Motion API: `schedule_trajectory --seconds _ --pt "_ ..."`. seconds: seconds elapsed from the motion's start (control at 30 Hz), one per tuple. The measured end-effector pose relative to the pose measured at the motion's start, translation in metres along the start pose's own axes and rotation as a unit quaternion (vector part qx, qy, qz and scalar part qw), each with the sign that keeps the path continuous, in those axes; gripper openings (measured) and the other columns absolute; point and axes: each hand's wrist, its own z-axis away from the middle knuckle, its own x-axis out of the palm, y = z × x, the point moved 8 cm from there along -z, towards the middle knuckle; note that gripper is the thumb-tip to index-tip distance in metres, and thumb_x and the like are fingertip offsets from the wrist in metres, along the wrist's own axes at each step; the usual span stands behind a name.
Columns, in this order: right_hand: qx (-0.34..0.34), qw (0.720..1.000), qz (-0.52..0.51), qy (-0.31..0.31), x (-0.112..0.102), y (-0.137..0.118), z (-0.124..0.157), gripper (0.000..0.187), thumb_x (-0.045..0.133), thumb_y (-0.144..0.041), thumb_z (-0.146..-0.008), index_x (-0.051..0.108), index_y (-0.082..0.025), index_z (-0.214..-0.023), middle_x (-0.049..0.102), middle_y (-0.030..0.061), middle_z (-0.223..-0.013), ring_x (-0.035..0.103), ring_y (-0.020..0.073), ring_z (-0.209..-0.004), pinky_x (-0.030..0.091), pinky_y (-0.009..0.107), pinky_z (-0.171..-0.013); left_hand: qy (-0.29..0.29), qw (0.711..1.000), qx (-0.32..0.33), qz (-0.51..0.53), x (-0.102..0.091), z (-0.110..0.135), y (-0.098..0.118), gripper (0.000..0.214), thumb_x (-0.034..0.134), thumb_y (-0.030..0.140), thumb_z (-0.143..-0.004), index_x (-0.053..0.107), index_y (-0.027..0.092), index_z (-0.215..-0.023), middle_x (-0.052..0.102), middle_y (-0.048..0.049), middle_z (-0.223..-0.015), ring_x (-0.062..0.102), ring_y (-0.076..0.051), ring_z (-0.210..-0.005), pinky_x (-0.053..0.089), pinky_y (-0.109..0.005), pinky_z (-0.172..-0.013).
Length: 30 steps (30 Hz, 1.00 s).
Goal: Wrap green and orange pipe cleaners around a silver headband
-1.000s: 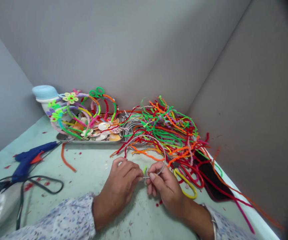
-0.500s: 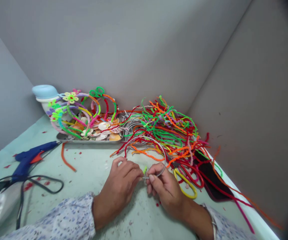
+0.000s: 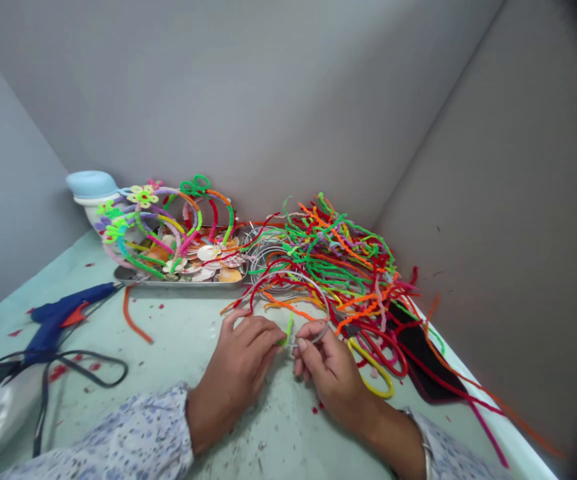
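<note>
My right hand (image 3: 333, 363) is closed, pinching a thin silvery wire hoop (image 3: 326, 303) between thumb and index finger. The hoop curves up and away toward the pile behind. At its near end, the fingertips of my left hand (image 3: 241, 353) press together on a short lime-green pipe cleaner (image 3: 289, 325), whose tip sticks up between the two hands. A bit of wire spans the narrow gap between my fingers. How the pipe cleaner is wound on the wire is hidden by my left fingers.
Behind my hands lie a heap of coloured pipe cleaners (image 3: 338, 250) and coiled wire hoops (image 3: 268, 253). A metal tray (image 3: 193, 285) holds shells and decorated headbands (image 3: 188, 233). To the left is a blue glue gun (image 3: 51, 320); to the right, yellow-handled scissors (image 3: 385, 388) and a dark phone (image 3: 431, 373).
The lime-green pipe cleaner now stands up more visibly between my hands. My fingers and the wire end have risen slightly; both hands keep their hold.
</note>
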Motion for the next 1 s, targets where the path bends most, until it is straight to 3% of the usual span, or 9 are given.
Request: schedule_trajectory --seconds 0.37,0.7,1.0 --pt "-0.066 0.991 0.114 -0.001 -0.003 -0.020 0.002 0.012 0.043 -0.028 -0.096 0.052 -0.021 -0.095 0.058 -0.0013 -0.066 0.057 0.0142 -0.059 0.045 0.028 -0.061 -0.019 0.999 -0.004 -0.038 0.002 -0.001 0.002 0.015 0.052 0.014 -0.091 0.063 0.021 -0.098 0.069 -0.0018 -0.092 0.058 -0.020 -0.089 0.028 -0.046 -0.095" --pt "-0.009 1.000 -0.015 -0.016 -0.001 -0.009 0.002 0.021 0.044 -0.040 -0.097 0.053 -0.021 -0.099 0.059 -0.0020 -0.067 0.055 0.0120 -0.056 0.045 0.023 -0.054 -0.060 0.998 -0.021 0.031 0.015 0.006 -0.005 0.012 0.046 0.016 -0.094 0.059 0.017 -0.095 0.063 -0.0047 -0.088 0.053 -0.020 -0.083 0.039 -0.037 -0.082" --pt "0.005 0.997 -0.079 0.025 -0.008 -0.005 -0.001 0.023 0.048 -0.043 -0.095 0.055 -0.021 -0.096 0.055 -0.0021 -0.068 0.053 0.0119 -0.057 0.042 0.023 -0.052 -0.035 0.998 0.000 0.059 0.004 0.004 0.004 0.017 0.045 0.013 -0.093 0.059 0.019 -0.101 0.064 -0.0050 -0.088 0.054 -0.019 -0.083 0.040 -0.036 -0.080"
